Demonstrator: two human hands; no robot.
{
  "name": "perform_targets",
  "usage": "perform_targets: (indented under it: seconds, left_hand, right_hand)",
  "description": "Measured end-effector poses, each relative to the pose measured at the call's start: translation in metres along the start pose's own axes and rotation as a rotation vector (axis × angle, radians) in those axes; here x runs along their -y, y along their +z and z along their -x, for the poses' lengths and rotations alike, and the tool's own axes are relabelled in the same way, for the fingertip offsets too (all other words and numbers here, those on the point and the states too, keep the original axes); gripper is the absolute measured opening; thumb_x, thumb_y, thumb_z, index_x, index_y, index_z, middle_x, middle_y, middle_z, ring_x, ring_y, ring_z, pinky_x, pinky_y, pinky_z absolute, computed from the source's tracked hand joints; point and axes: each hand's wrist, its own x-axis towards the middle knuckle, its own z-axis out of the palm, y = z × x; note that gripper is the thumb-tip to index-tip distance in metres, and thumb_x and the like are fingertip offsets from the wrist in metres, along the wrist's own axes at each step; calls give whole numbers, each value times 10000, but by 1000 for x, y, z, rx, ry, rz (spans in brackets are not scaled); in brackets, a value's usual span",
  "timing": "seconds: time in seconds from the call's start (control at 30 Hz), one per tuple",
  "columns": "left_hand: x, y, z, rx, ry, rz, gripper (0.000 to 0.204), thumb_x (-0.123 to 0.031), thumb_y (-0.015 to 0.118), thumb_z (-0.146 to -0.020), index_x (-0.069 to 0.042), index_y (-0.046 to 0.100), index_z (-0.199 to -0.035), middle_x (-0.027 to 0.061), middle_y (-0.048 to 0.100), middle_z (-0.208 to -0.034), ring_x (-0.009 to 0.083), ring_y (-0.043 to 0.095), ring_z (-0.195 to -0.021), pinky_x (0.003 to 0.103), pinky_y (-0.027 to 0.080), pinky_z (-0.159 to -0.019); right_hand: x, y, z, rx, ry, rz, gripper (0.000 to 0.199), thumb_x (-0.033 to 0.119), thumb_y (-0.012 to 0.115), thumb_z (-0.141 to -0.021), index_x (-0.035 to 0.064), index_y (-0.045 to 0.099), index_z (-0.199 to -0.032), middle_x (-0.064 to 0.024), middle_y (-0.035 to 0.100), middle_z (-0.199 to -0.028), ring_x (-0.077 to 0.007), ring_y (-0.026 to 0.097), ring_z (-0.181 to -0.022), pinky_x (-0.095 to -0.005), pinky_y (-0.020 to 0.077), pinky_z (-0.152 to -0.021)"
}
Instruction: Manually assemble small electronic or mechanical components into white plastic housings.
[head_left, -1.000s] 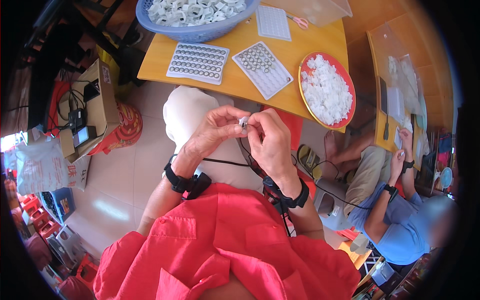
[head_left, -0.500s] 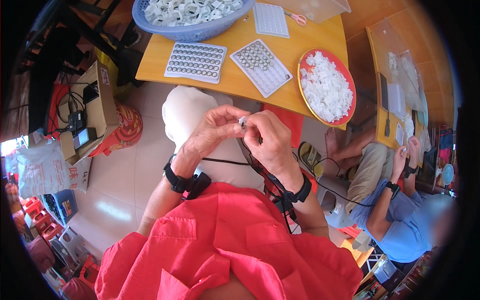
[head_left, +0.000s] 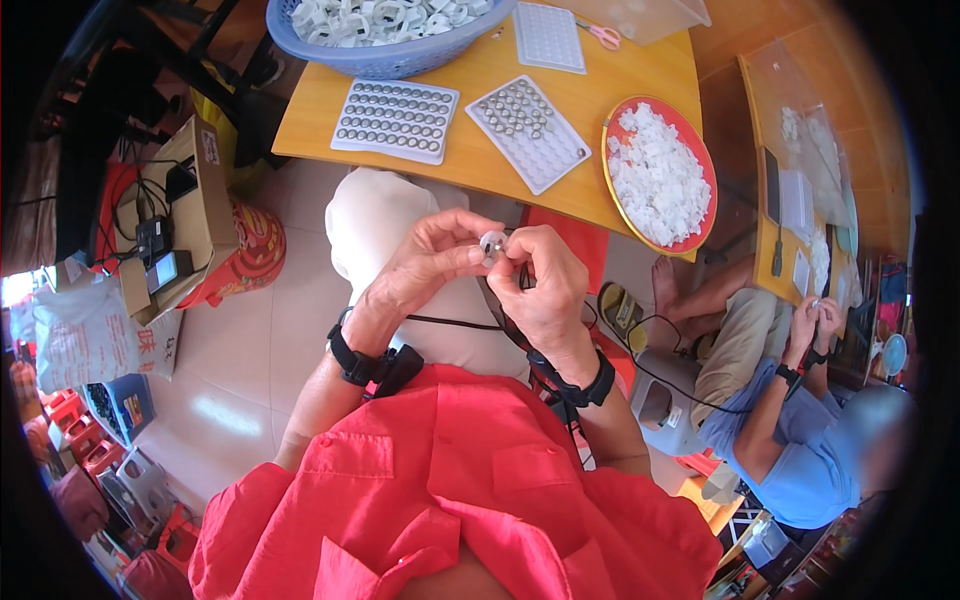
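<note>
Above my lap, my left hand [head_left: 425, 258] pinches a small whitish plastic part [head_left: 492, 242] between thumb and fingertips. My right hand [head_left: 548, 285] is closed too, its thumb and forefinger gripping the part's right side. Something dark and shiny shows in the part, too small to name. On the table ahead, a white tray [head_left: 337, 140] carries rows of round silvery pieces [head_left: 393, 120]. Beside it, a second white tray [head_left: 540, 174] is partly filled with similar pieces. To the right stands a red, yellow-rimmed plate [head_left: 685, 236] heaped with small white plastic bits [head_left: 655, 180].
A blue basket [head_left: 385, 68] of white plastic parts stands at the table's far left. Behind are another white tray [head_left: 550, 40] and pink-handled scissors [head_left: 605, 36]. A black cable [head_left: 455, 322] crosses my lap. At right, a co-worker [head_left: 790, 430] sits at another table.
The small part shows more fully between my fingertips, its rounded face now in view. My right hand has shifted slightly right. The co-worker's hands have moved a little.
</note>
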Motion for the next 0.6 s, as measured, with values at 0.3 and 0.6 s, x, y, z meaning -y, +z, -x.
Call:
perform_targets:
  seconds: [0.3, 0.6]
  left_hand:
    - [2, 2, -1, -34, 20, -50, 267, -15, 637, -802, -5, 566, -1059, 89, 602, -1042, 151, 589, -950, 306, 497, -856]
    - [3, 3, -2, -57, 0, -148, 276, -41, 650, -803, 13, 576, -1063, 97, 619, -1012, 155, 604, -917, 303, 509, -831]
  right_hand:
    - [-1, 3, 1, 30, -149, 182, 264, -121, 627, -591, 27, 487, -759, -86, 528, -679, -242, 538, -569, -317, 448, -480]
    - [0, -6, -2, 162, -65, 149, 208, -112, 602, -653, 21, 504, -779, -99, 535, -684, -274, 547, -601, -362, 446, -516]
